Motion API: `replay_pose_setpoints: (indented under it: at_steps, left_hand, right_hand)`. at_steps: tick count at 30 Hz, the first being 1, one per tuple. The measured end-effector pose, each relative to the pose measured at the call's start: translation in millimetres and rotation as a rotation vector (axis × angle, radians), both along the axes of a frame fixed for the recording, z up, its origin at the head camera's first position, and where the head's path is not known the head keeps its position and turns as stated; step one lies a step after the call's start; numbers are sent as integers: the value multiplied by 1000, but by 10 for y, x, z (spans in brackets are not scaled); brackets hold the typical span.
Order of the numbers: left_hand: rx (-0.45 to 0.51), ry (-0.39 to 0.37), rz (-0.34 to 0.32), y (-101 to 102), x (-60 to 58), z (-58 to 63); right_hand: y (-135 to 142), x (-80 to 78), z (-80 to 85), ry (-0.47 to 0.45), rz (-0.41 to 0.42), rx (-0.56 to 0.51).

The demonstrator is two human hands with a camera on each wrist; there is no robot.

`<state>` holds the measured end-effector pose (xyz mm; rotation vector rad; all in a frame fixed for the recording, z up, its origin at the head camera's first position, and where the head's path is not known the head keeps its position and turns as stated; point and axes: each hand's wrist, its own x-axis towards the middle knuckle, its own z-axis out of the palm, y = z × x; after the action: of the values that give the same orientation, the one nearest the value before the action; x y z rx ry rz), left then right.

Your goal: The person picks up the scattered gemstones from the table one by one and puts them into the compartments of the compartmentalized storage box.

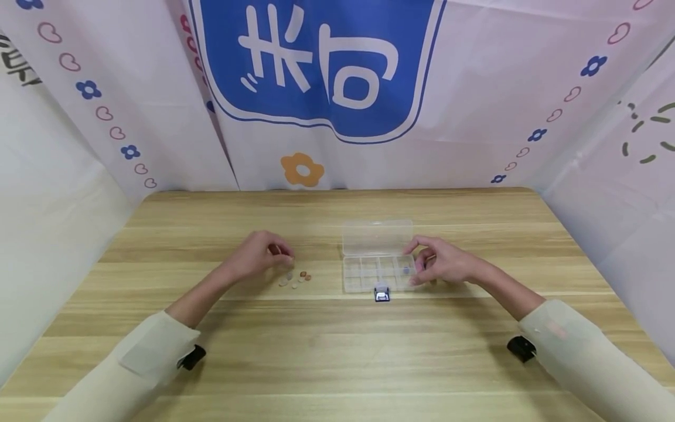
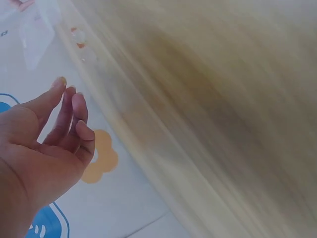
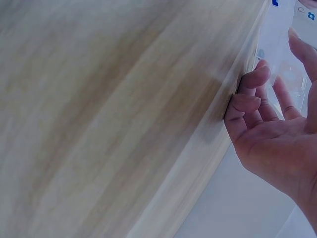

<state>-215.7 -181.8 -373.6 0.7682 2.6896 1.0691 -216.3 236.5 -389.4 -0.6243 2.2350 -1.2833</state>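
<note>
Thumb and index tip of my left hand (image 1: 263,255) pinch what looks like a tiny pale disc, mostly hidden by the fingertips. Just below it on the table lie several small button-like discs (image 1: 295,286), some whitish or clear, some orange-brown (image 1: 303,274). My right hand (image 1: 445,261) grips the right end of a clear plastic compartment box (image 1: 369,274), thumb at the near corner and index finger by the hinge side. Its lid (image 1: 377,237) stands open at the back. One small blue piece (image 1: 406,270) sits in a right-hand compartment.
A dark blue and white clasp (image 1: 382,293) sticks out from the box's front edge. The wooden table (image 1: 337,357) ends at a printed white cloth (image 1: 474,117) behind, with more cloth on both sides. Black clips (image 1: 192,356) hang at the sleeve cuffs.
</note>
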Motion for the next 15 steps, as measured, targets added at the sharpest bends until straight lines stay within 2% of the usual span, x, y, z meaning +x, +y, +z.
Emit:
replay_pose_setpoints:
  at_steps: [7,15]
  left_hand:
    - [45,-4,-3,204,1,86]
    - [96,-59,-49,448,8,122]
  right_hand:
    - [-8,4,29,2,-2,-15]
    - [-20,12,28,-9,-6,-11]
